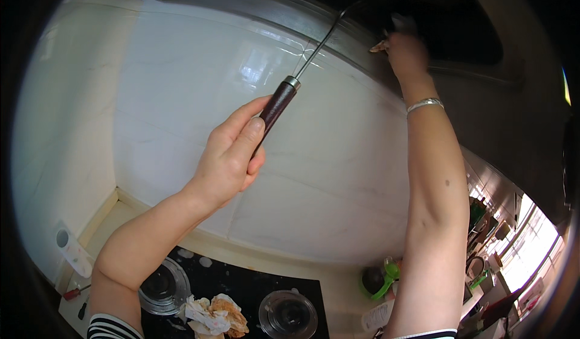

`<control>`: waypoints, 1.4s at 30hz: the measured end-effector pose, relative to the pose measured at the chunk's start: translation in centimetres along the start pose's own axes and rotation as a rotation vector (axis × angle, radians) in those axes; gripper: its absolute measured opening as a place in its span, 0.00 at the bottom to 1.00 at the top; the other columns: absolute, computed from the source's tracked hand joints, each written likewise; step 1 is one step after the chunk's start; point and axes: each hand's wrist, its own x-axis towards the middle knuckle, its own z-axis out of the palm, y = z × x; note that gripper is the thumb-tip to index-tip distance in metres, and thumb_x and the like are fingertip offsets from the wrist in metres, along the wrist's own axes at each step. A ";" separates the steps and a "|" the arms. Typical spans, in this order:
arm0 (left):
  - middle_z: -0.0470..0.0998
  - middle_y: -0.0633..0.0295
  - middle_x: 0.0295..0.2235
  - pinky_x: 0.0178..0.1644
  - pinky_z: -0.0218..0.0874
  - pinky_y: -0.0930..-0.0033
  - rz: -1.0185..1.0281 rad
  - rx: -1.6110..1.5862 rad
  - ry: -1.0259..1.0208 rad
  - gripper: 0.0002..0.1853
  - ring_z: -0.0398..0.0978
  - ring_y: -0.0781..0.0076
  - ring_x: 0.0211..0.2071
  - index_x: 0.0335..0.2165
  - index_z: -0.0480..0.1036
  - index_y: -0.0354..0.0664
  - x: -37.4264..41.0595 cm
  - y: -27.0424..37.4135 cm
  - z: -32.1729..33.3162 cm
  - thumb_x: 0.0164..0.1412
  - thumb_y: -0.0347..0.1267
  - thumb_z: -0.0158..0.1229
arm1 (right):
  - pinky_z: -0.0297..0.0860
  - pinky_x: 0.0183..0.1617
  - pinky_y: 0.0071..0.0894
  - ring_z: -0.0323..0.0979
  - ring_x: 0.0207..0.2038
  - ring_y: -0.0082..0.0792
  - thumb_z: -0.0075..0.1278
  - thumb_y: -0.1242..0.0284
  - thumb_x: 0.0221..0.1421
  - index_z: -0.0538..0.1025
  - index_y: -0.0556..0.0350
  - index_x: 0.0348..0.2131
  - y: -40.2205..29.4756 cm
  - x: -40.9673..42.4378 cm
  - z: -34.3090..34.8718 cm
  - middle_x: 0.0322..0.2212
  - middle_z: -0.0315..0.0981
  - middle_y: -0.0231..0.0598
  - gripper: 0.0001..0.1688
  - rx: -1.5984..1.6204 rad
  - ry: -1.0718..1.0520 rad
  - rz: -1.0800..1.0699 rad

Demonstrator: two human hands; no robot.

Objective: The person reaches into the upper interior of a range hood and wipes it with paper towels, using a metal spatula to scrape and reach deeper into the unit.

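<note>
My left hand (233,153) grips the dark wooden handle of a metal-shafted tool (280,99), whose thin, bent shaft points up to the metal underside of a range hood (281,17). The tool's far tip fades into the dark opening. Further right, my right hand (408,56), with a silver bracelet at the wrist, is raised to the hood's dark opening and holds a stained, crumpled tissue (380,47). That hand is blurred, so its fingers are hard to make out.
Below is a black gas hob (244,280) with two burners and crumpled, brown-stained tissues (215,316). A paper roll (74,253) and a red-handled screwdriver (72,293) lie at the left. A green-handled item (385,282), a white bottle (378,316) and kitchen utensils stand right. White tiled wall (326,171) lies behind.
</note>
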 end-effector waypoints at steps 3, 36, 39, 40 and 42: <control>0.58 0.71 0.14 0.13 0.45 0.80 0.021 -0.022 0.004 0.23 0.51 0.85 0.12 0.55 0.58 0.41 0.0 -0.3 0.2 0.65 0.39 0.40 | 0.71 0.44 0.37 0.72 0.43 0.39 0.44 0.73 0.55 0.78 0.49 0.36 -0.4 -0.7 -1.3 0.38 0.74 0.40 0.11 -0.120 0.054 -0.100; 0.60 0.69 0.14 0.13 0.46 0.85 -0.445 -0.057 -0.068 0.23 0.52 0.87 0.11 0.57 0.55 0.37 -18.3 3.2 -4.2 0.66 0.34 0.37 | 0.58 0.58 0.44 0.61 0.53 0.37 0.46 0.76 0.55 0.61 0.57 0.54 -8.5 -43.9 -6.7 0.51 0.62 0.39 0.27 2.781 -0.611 1.228; 0.61 0.70 0.14 0.13 0.47 0.85 -0.546 -0.003 -0.064 0.22 0.53 0.88 0.12 0.55 0.58 0.37 -21.9 3.8 -4.1 0.66 0.34 0.39 | 0.58 0.59 0.44 0.61 0.53 0.37 0.45 0.75 0.56 0.61 0.55 0.54 -11.0 -48.8 -7.4 0.51 0.62 0.39 0.26 2.785 -0.591 1.458; 0.61 0.70 0.15 0.13 0.47 0.85 -0.574 0.022 -0.055 0.22 0.54 0.88 0.12 0.55 0.58 0.36 -23.1 3.5 -4.3 0.66 0.34 0.39 | 0.59 0.58 0.45 0.62 0.53 0.37 0.44 0.76 0.56 0.61 0.54 0.54 -11.9 -49.9 -7.6 0.50 0.63 0.39 0.25 2.834 -0.611 1.461; 0.63 0.71 0.15 0.13 0.46 0.86 -0.629 0.058 -0.027 0.22 0.55 0.88 0.13 0.55 0.58 0.35 -25.2 3.2 -4.5 0.65 0.34 0.40 | 0.61 0.57 0.43 0.63 0.52 0.37 0.45 0.77 0.56 0.62 0.57 0.52 -12.9 -52.1 -7.8 0.49 0.64 0.40 0.24 2.763 -0.685 1.483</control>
